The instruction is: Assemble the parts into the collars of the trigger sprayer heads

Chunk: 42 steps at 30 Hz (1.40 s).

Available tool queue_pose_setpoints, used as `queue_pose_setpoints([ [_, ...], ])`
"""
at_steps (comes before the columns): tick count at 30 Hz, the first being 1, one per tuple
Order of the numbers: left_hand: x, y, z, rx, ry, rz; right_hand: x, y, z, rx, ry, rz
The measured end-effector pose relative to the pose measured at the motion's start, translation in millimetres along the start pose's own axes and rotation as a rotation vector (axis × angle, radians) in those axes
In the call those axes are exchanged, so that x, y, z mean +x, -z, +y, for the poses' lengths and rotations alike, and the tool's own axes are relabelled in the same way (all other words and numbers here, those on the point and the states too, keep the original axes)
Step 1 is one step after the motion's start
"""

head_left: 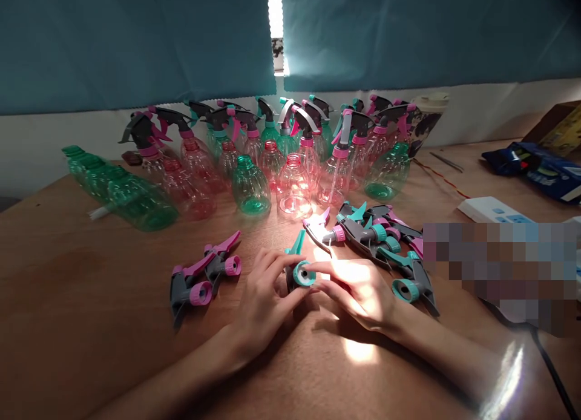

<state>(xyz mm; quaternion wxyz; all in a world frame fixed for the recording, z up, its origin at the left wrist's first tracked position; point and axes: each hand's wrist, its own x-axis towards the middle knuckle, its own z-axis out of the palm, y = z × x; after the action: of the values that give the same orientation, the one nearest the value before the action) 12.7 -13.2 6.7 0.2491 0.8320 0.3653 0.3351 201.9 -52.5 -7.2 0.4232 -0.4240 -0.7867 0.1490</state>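
Note:
A grey trigger spray head with a teal collar (pixel 304 274) is between my two hands, its collar opening turned toward me. My left hand (pixel 267 293) is wrapped around its body, which the fingers partly hide. The thumb and fingertips of my right hand (pixel 363 290) close on the collar's right side. Left of my hands lie two spray heads with pink collars (pixel 200 293). Beyond my right hand is a loose pile of grey spray heads (pixel 363 232) with pink or teal parts. One teal-collared spray head (pixel 407 290) lies close to my right wrist.
Open green bottles (pixel 252 190) and pink bottles (pixel 294 190) stand beyond my hands, before several bottles fitted with spray heads (pixel 358 126). More green bottles (pixel 140 199) are at the left. A patterned cup (pixel 424 126), white power strip (pixel 494 209) and blue packet (pixel 540 172) sit rightward.

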Motion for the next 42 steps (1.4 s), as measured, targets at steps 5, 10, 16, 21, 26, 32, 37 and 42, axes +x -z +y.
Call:
queue_pose_setpoints([
  [5, -1, -0.2, 1, -0.004, 0.017, -0.003, -1, -3, -3, 0.044, -0.048, -0.008],
  [10, -4, -0.6, -2, -0.01, -0.006, -0.025, -4, -9, -9, 0.078, -0.096, 0.015],
  [16, -6, -0.6, -6, -0.005, -0.05, -0.061, -5, -13, -10, 0.075, -0.148, 0.023],
  [21, -6, -0.5, -5, -0.001, -0.064, -0.115, -2, -11, -12, 0.113, -0.159, -0.011],
  [26, -5, -1.3, -5, 0.008, -0.071, -0.139, -1, -9, -14, 0.185, -0.245, -0.089],
  [32, -6, -3.5, -7, -0.01, -0.083, -0.153, -1, -8, -13, 0.228, -0.289, -0.135],
  [37, -6, -4.5, -7, -0.01, -0.081, -0.168, -2, -8, -11, 0.238, -0.327, -0.167],
  [42, -6, -4.3, -5, -0.005, -0.071, -0.187, -4, -9, -10, 0.28, -0.401, -0.178],
])
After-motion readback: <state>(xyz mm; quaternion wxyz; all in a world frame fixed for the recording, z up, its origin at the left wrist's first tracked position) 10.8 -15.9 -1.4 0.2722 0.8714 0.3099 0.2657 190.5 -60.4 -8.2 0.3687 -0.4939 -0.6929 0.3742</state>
